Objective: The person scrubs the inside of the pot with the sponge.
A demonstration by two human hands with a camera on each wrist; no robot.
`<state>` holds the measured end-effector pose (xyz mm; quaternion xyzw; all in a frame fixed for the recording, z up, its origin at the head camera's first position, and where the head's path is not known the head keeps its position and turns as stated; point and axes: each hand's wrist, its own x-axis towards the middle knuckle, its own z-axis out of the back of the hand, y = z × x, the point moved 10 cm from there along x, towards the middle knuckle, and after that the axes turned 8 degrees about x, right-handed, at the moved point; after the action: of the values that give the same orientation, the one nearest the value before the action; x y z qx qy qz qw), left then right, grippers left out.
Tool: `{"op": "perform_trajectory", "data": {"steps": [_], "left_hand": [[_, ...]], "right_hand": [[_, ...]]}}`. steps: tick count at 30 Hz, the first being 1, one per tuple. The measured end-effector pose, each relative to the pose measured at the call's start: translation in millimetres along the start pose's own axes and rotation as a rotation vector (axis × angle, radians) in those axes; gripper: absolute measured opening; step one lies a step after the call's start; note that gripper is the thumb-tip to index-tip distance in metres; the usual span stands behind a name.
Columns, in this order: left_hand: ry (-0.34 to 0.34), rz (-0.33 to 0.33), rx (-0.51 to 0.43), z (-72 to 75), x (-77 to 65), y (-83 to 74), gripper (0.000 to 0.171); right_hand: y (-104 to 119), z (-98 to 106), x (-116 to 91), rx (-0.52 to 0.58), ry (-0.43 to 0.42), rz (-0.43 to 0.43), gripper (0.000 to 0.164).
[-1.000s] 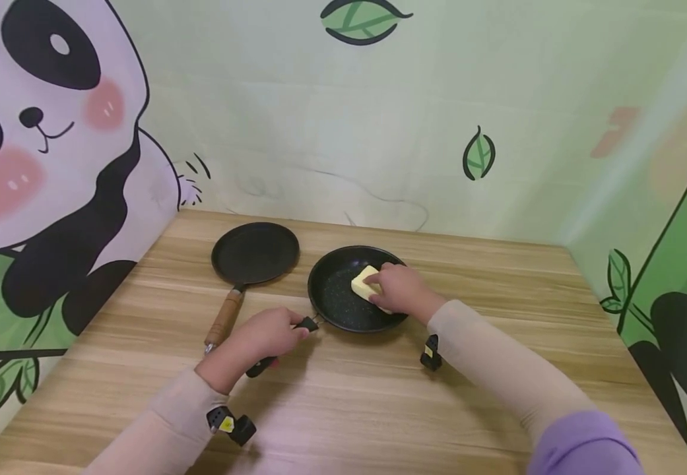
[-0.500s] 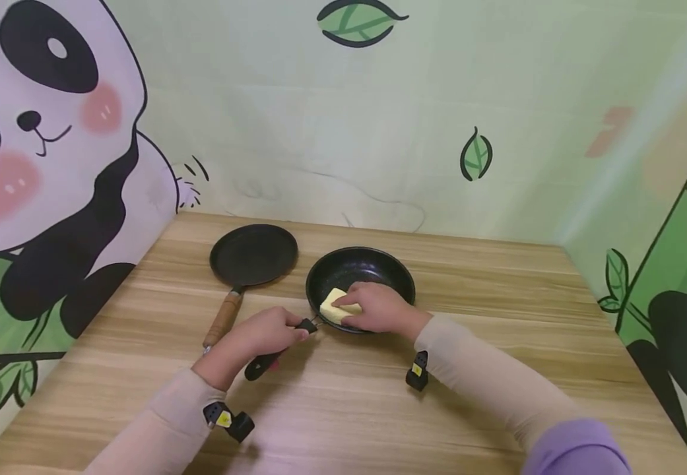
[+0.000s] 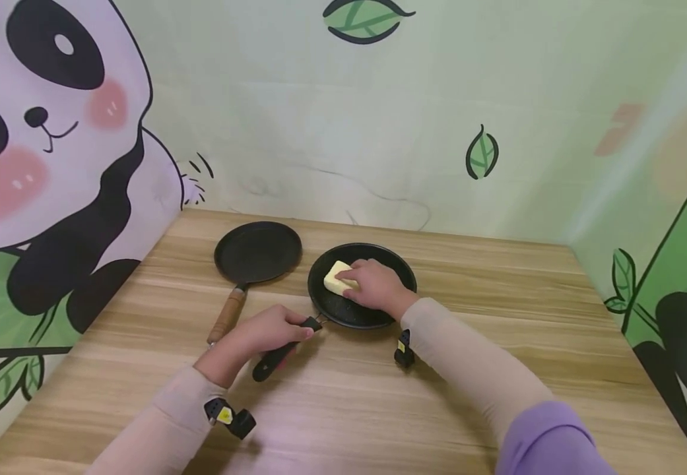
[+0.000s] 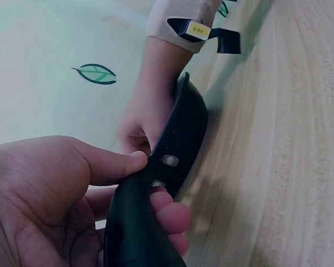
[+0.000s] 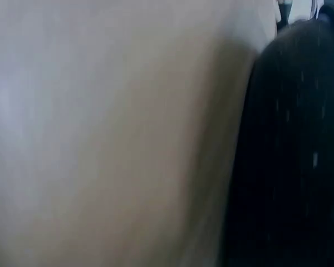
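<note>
A black speckled frying pan (image 3: 355, 316) is on the wooden table, its handle (image 3: 272, 360) pointing toward the lower left. My left hand (image 3: 272, 330) grips that handle near the pan; in the left wrist view the thumb lies along the top of the handle (image 4: 133, 222) and the fingers curl beneath. Inside the pan, my right hand (image 3: 374, 285) pinches a pale yellow sponge (image 3: 336, 278) against the inner surface, left of the pan's middle. The right wrist view is blurred and shows only the pan's dark side (image 5: 295, 150) and the table; the right hand is out of it.
A flat black griddle pan (image 3: 258, 252) with a wooden handle (image 3: 228, 315) lies to the left of the frying pan, partly behind my left hand. Painted walls (image 3: 379, 132) rise at the table's back and sides. The bare tabletop (image 3: 497, 316) extends to the right.
My right hand carries the sponge from the pan's right side to its near left edge, then back up to the left of the middle. The left hand keeps its grip on the handle.
</note>
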<state>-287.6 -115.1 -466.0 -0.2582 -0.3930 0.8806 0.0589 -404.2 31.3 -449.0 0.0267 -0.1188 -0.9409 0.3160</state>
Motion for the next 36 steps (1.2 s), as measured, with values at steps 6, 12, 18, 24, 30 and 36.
{"op": "perform_trajectory", "data": {"steps": [6,12,18,24,30,36], "left_hand": [[-0.005,0.001,-0.042,-2.3,0.2,0.7,0.027],[-0.015,-0.011,-0.042,-1.4,0.0,-0.5,0.026],[-0.002,0.002,-0.068,-3.5,3.4,0.8,0.027],[0.007,-0.01,-0.081,-3.7,4.9,-0.5,0.025],[0.002,-0.01,-0.09,-3.3,4.0,-0.8,0.025],[-0.019,-0.005,-0.054,-2.5,3.0,0.4,0.026]], "right_hand": [[-25,9,-4,-0.074,-0.002,-0.097,0.042],[-30,10,-7,-0.051,-0.002,-0.084,0.042],[-2,2,-13,0.035,0.011,0.049,0.042],[22,-2,-22,0.068,0.07,0.178,0.04],[-10,9,-15,0.003,0.061,0.08,0.042],[-28,12,-16,-0.006,0.045,0.048,0.044]]}}
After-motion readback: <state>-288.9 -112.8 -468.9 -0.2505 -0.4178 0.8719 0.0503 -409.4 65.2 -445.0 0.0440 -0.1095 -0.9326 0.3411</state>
